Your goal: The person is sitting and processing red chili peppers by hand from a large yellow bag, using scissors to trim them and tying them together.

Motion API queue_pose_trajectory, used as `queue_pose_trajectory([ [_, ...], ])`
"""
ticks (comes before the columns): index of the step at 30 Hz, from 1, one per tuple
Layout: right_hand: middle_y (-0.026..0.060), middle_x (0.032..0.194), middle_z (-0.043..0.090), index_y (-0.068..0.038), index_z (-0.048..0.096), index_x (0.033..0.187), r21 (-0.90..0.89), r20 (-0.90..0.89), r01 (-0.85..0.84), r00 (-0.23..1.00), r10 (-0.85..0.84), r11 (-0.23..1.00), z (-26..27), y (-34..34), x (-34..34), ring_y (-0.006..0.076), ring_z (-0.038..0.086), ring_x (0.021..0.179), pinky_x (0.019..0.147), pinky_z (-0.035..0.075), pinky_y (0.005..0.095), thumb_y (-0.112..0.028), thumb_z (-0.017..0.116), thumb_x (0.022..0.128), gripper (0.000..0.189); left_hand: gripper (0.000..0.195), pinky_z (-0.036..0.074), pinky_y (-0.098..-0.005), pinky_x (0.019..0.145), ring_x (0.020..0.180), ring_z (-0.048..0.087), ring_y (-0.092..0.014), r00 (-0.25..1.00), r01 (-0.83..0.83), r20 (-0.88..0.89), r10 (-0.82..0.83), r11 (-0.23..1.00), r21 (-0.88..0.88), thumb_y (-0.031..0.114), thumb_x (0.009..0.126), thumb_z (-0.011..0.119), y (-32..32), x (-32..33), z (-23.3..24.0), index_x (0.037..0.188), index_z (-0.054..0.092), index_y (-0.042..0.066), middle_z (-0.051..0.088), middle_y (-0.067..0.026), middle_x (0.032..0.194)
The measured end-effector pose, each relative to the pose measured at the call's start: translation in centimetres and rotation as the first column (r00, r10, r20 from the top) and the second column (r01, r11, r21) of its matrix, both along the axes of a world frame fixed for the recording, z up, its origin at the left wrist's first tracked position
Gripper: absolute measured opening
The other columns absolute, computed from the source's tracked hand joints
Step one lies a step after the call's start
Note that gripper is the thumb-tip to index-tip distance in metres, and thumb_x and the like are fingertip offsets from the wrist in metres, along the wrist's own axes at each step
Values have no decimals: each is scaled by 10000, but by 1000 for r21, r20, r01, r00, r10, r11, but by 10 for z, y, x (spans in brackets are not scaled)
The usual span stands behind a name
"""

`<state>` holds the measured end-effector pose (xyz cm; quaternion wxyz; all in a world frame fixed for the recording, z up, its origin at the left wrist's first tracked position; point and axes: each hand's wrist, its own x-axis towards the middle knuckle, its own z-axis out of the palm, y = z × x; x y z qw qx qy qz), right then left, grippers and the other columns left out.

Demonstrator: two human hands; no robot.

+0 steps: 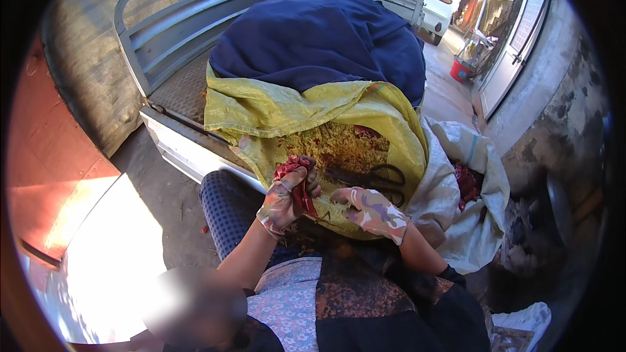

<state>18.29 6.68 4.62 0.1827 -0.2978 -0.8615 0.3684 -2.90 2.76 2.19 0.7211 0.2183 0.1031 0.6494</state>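
Observation:
My left hand (286, 200), in a patterned fingerless-looking glove, grips a bunch of dried red chili peppers (304, 200) above the near lip of a yellow woven sack (391, 107). Just right of it, my right hand (374, 212), gloved alike, hovers with thumb and fingers apart; nothing shows between them. Beyond that hand lies a pair of scissors (389, 179) with dark loop handles, resting on yellow seeds (337, 149) spread over the sack. Bits of red pepper are mixed among the seeds.
A dark blue cloth (323, 39) covers a large bulge on the cargo bed (181, 85), which has metal side rails (166, 24). To the right, a white woven sack (455, 139) holds more red peppers (467, 186). Farther off stand a red bucket (459, 69) and a white door (516, 49).

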Motion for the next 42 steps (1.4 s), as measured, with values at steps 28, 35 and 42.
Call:
queue_pose_trajectory([
  [28, 212, 1167, 514, -16, 334, 1356, 517, -65, 411, 893, -445, 751, 23, -28, -32, 346, 573, 967, 788, 492, 402, -192, 704, 668, 801, 451, 396, -399, 994, 1129, 511, -262, 977, 87, -191, -97, 995, -58, 348, 937, 483, 10, 63, -4, 1288, 428, 71, 523, -115, 1226],
  [35, 133, 1119, 583, -102, 422, 1290, 409, -386, 619, 783, -488, 670, 51, -29, 49, 279, 607, 972, 788, 503, 338, -143, 701, 675, 676, 607, 408, -293, 932, 1074, 514, -175, 838, 208, -533, -118, 972, 112, 172, 816, 652, 5, 131, 58, 1320, 331, 68, 521, -56, 1169],
  [42, 63, 846, 647, -34, 555, 1065, -50, -841, 822, 271, -468, 567, 40, 50, 171, 140, 604, 725, 686, 485, 267, -44, 645, 761, 317, 760, 327, -403, 1013, 1219, 391, -251, 798, 507, -381, -466, 862, 7, 196, 859, 597, 29, 185, 65, 1441, 117, 100, 339, -166, 1359],
])
